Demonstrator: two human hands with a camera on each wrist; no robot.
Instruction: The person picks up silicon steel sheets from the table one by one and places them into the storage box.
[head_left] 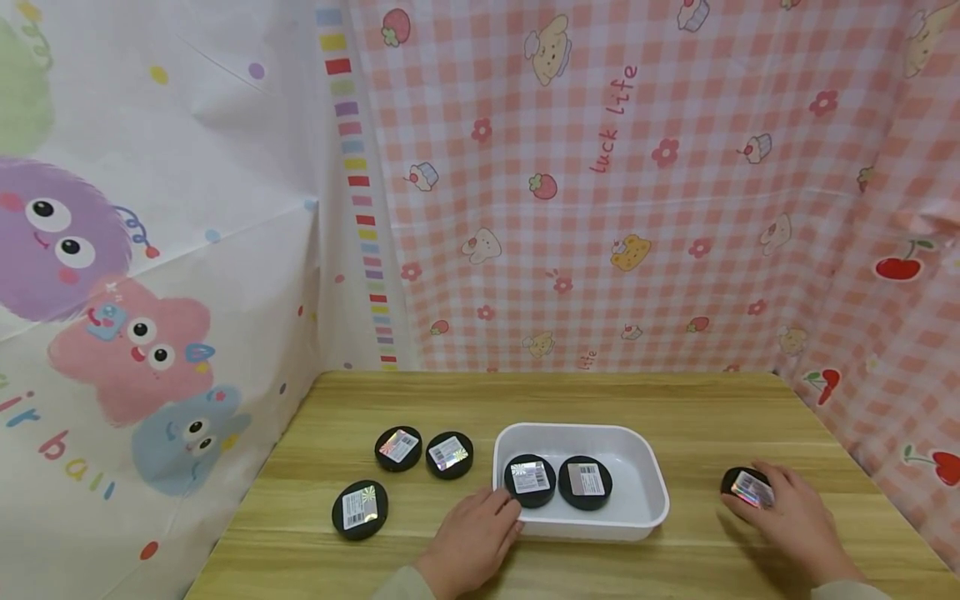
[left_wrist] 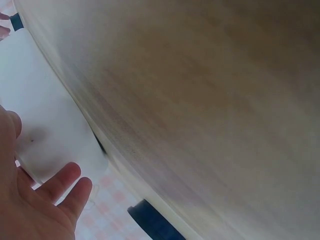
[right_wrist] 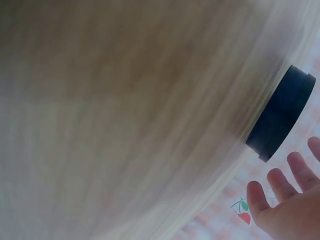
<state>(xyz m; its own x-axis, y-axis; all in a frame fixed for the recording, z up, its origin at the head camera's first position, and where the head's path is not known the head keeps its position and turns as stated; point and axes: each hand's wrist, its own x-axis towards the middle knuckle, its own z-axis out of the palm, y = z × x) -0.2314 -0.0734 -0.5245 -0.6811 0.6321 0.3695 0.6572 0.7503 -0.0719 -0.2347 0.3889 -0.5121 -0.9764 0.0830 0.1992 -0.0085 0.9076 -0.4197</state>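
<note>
A white plastic tray (head_left: 636,492) sits on the table with two round black pucks in it, side by side: one at the left (head_left: 530,481), one in the middle (head_left: 586,482). My left hand (head_left: 474,537) holds the tray's front left corner; in the left wrist view the thumb lies against the tray's side (left_wrist: 50,105) and two fingers stick out loosely. To the right of the tray, my right hand (head_left: 797,517) is around a labelled black puck (head_left: 750,488) on the table. The right wrist view shows a gap between its spread fingers and that puck (right_wrist: 282,115).
Left of the tray lie three more black pucks with shiny barcode labels: one at the back (head_left: 398,448), one beside the tray (head_left: 449,455), one nearer the front (head_left: 360,509). The wooden table (head_left: 697,408) is bordered by printed cloth curtains (head_left: 585,250).
</note>
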